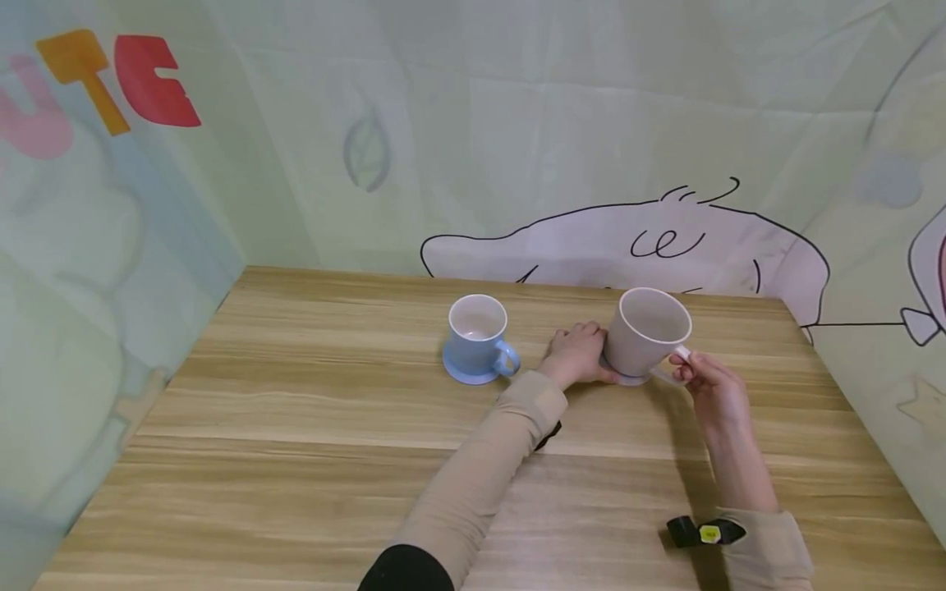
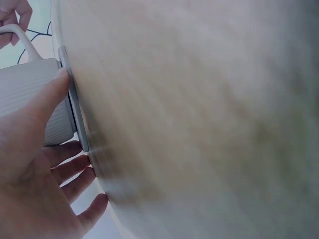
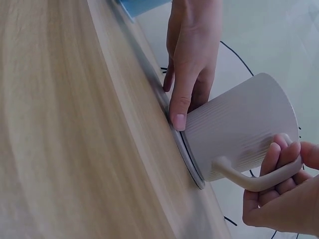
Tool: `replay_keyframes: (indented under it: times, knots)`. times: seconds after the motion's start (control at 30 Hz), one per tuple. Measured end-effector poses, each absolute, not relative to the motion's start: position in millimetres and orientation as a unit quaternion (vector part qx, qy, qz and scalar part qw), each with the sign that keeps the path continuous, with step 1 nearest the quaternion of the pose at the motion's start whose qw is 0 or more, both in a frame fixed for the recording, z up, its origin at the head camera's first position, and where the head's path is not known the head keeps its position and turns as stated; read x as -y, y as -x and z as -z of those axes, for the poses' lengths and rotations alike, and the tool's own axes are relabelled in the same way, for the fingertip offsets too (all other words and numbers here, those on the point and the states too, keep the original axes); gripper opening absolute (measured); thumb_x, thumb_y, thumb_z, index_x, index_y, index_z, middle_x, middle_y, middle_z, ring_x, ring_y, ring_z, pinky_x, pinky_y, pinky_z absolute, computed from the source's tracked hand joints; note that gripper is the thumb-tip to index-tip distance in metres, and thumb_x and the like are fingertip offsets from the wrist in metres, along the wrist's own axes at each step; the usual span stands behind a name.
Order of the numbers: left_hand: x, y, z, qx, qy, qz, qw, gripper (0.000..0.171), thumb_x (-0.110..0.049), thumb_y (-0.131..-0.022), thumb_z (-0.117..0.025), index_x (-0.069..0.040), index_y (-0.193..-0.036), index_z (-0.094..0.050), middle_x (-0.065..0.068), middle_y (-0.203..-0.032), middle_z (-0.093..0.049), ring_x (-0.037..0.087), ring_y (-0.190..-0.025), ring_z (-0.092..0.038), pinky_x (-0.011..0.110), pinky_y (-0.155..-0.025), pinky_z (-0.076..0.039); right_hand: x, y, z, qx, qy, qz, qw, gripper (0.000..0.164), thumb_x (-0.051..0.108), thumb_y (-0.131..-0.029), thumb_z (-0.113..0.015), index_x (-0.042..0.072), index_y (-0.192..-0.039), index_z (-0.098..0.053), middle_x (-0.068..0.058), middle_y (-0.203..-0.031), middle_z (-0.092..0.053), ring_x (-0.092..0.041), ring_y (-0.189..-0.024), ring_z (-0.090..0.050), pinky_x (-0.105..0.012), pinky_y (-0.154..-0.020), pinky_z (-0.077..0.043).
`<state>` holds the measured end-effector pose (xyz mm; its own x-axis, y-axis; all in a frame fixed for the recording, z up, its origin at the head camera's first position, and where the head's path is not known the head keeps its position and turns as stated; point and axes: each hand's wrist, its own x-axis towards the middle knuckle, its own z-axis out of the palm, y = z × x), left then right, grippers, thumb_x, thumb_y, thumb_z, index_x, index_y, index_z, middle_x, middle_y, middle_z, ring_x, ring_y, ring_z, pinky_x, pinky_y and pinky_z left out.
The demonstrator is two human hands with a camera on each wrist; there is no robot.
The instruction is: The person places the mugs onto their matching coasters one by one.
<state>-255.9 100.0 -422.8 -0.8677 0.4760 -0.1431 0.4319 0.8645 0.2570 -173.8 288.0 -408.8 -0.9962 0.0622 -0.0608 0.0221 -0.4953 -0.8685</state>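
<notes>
A pale grey-pink mug with ribbed sides stands over a thin round coaster on the right half of the table. Its base is close on the coaster and a narrow dark line shows between them. With curled fingers my right hand grips the mug's handle from the right. My left hand is at the mug's left side, low on the table. Its thumb lies at the near edge of the coaster and its index finger reaches the opposite edge, so the hand holds the rim between them.
To the left of my left hand, a blue mug with a pale inside stands on a blue coaster, handle toward the right. The wooden table backs onto a printed cloth wall, with side walls at left and right.
</notes>
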Motion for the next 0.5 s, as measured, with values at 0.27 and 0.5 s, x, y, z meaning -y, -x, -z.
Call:
replay_keyframes:
  times: [0.27,0.5]
  knots:
    - [-100.8,256.2,423.3,-0.96,-0.235,-0.118,0.101,0.083,-0.061,-0.078,-0.068,-0.02,-0.144,-0.042,-0.004,-0.147,-0.044,0.015,-0.136,-0.04,0.038,-0.11,-0.036,-289.3,171.4,412.0,0.536,0.007,-0.844,0.013,0.033,0.006,-0.101,-0.041,0.008,-0.083,-0.069,0.0,-0.079,-0.074,-0.008,-0.069,-0.065,-0.019,-0.08,-0.046]
    - [-100.8,255.9,423.3,-0.959,-0.235,-0.118,0.104,0.082,-0.06,-0.079,-0.069,-0.02,-0.144,-0.042,-0.003,-0.147,-0.043,0.015,-0.136,-0.04,0.038,-0.11,-0.036,-289.7,171.2,412.5,0.562,0.009,-0.827,0.012,0.033,0.009,-0.102,-0.042,0.011,-0.085,-0.071,0.003,-0.079,-0.073,-0.007,-0.072,-0.066,-0.018,-0.081,-0.046]
